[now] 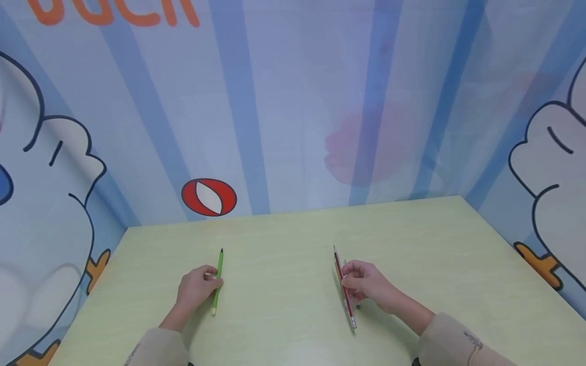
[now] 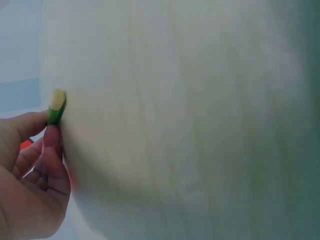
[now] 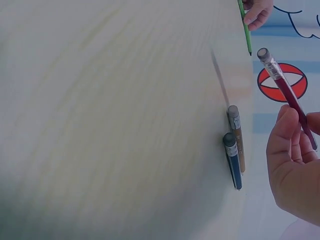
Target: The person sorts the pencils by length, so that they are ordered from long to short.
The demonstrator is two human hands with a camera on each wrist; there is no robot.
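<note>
My left hand (image 1: 194,288) pinches a green pencil (image 1: 220,264) between thumb and fingers at the left of the table. The pencil's dark tip points away from me; its pale yellow end (image 2: 58,98) shows close up in the left wrist view. On the right, my right hand (image 1: 372,285) pinches a dark red pencil (image 1: 349,305) with a metal band and grey eraser. The right wrist view shows it held above the table. Beneath it lie a yellow-brown pencil (image 3: 239,145) and a dark blue pencil (image 3: 233,162), side by side, partly hidden by the hand in the head view.
The pale yellow-green table (image 1: 284,264) meets a blue-striped printed backdrop (image 1: 293,112) at its back edge. A red and white oval (image 1: 187,195) is printed there. Printed white cartoon figures flank the table on both sides.
</note>
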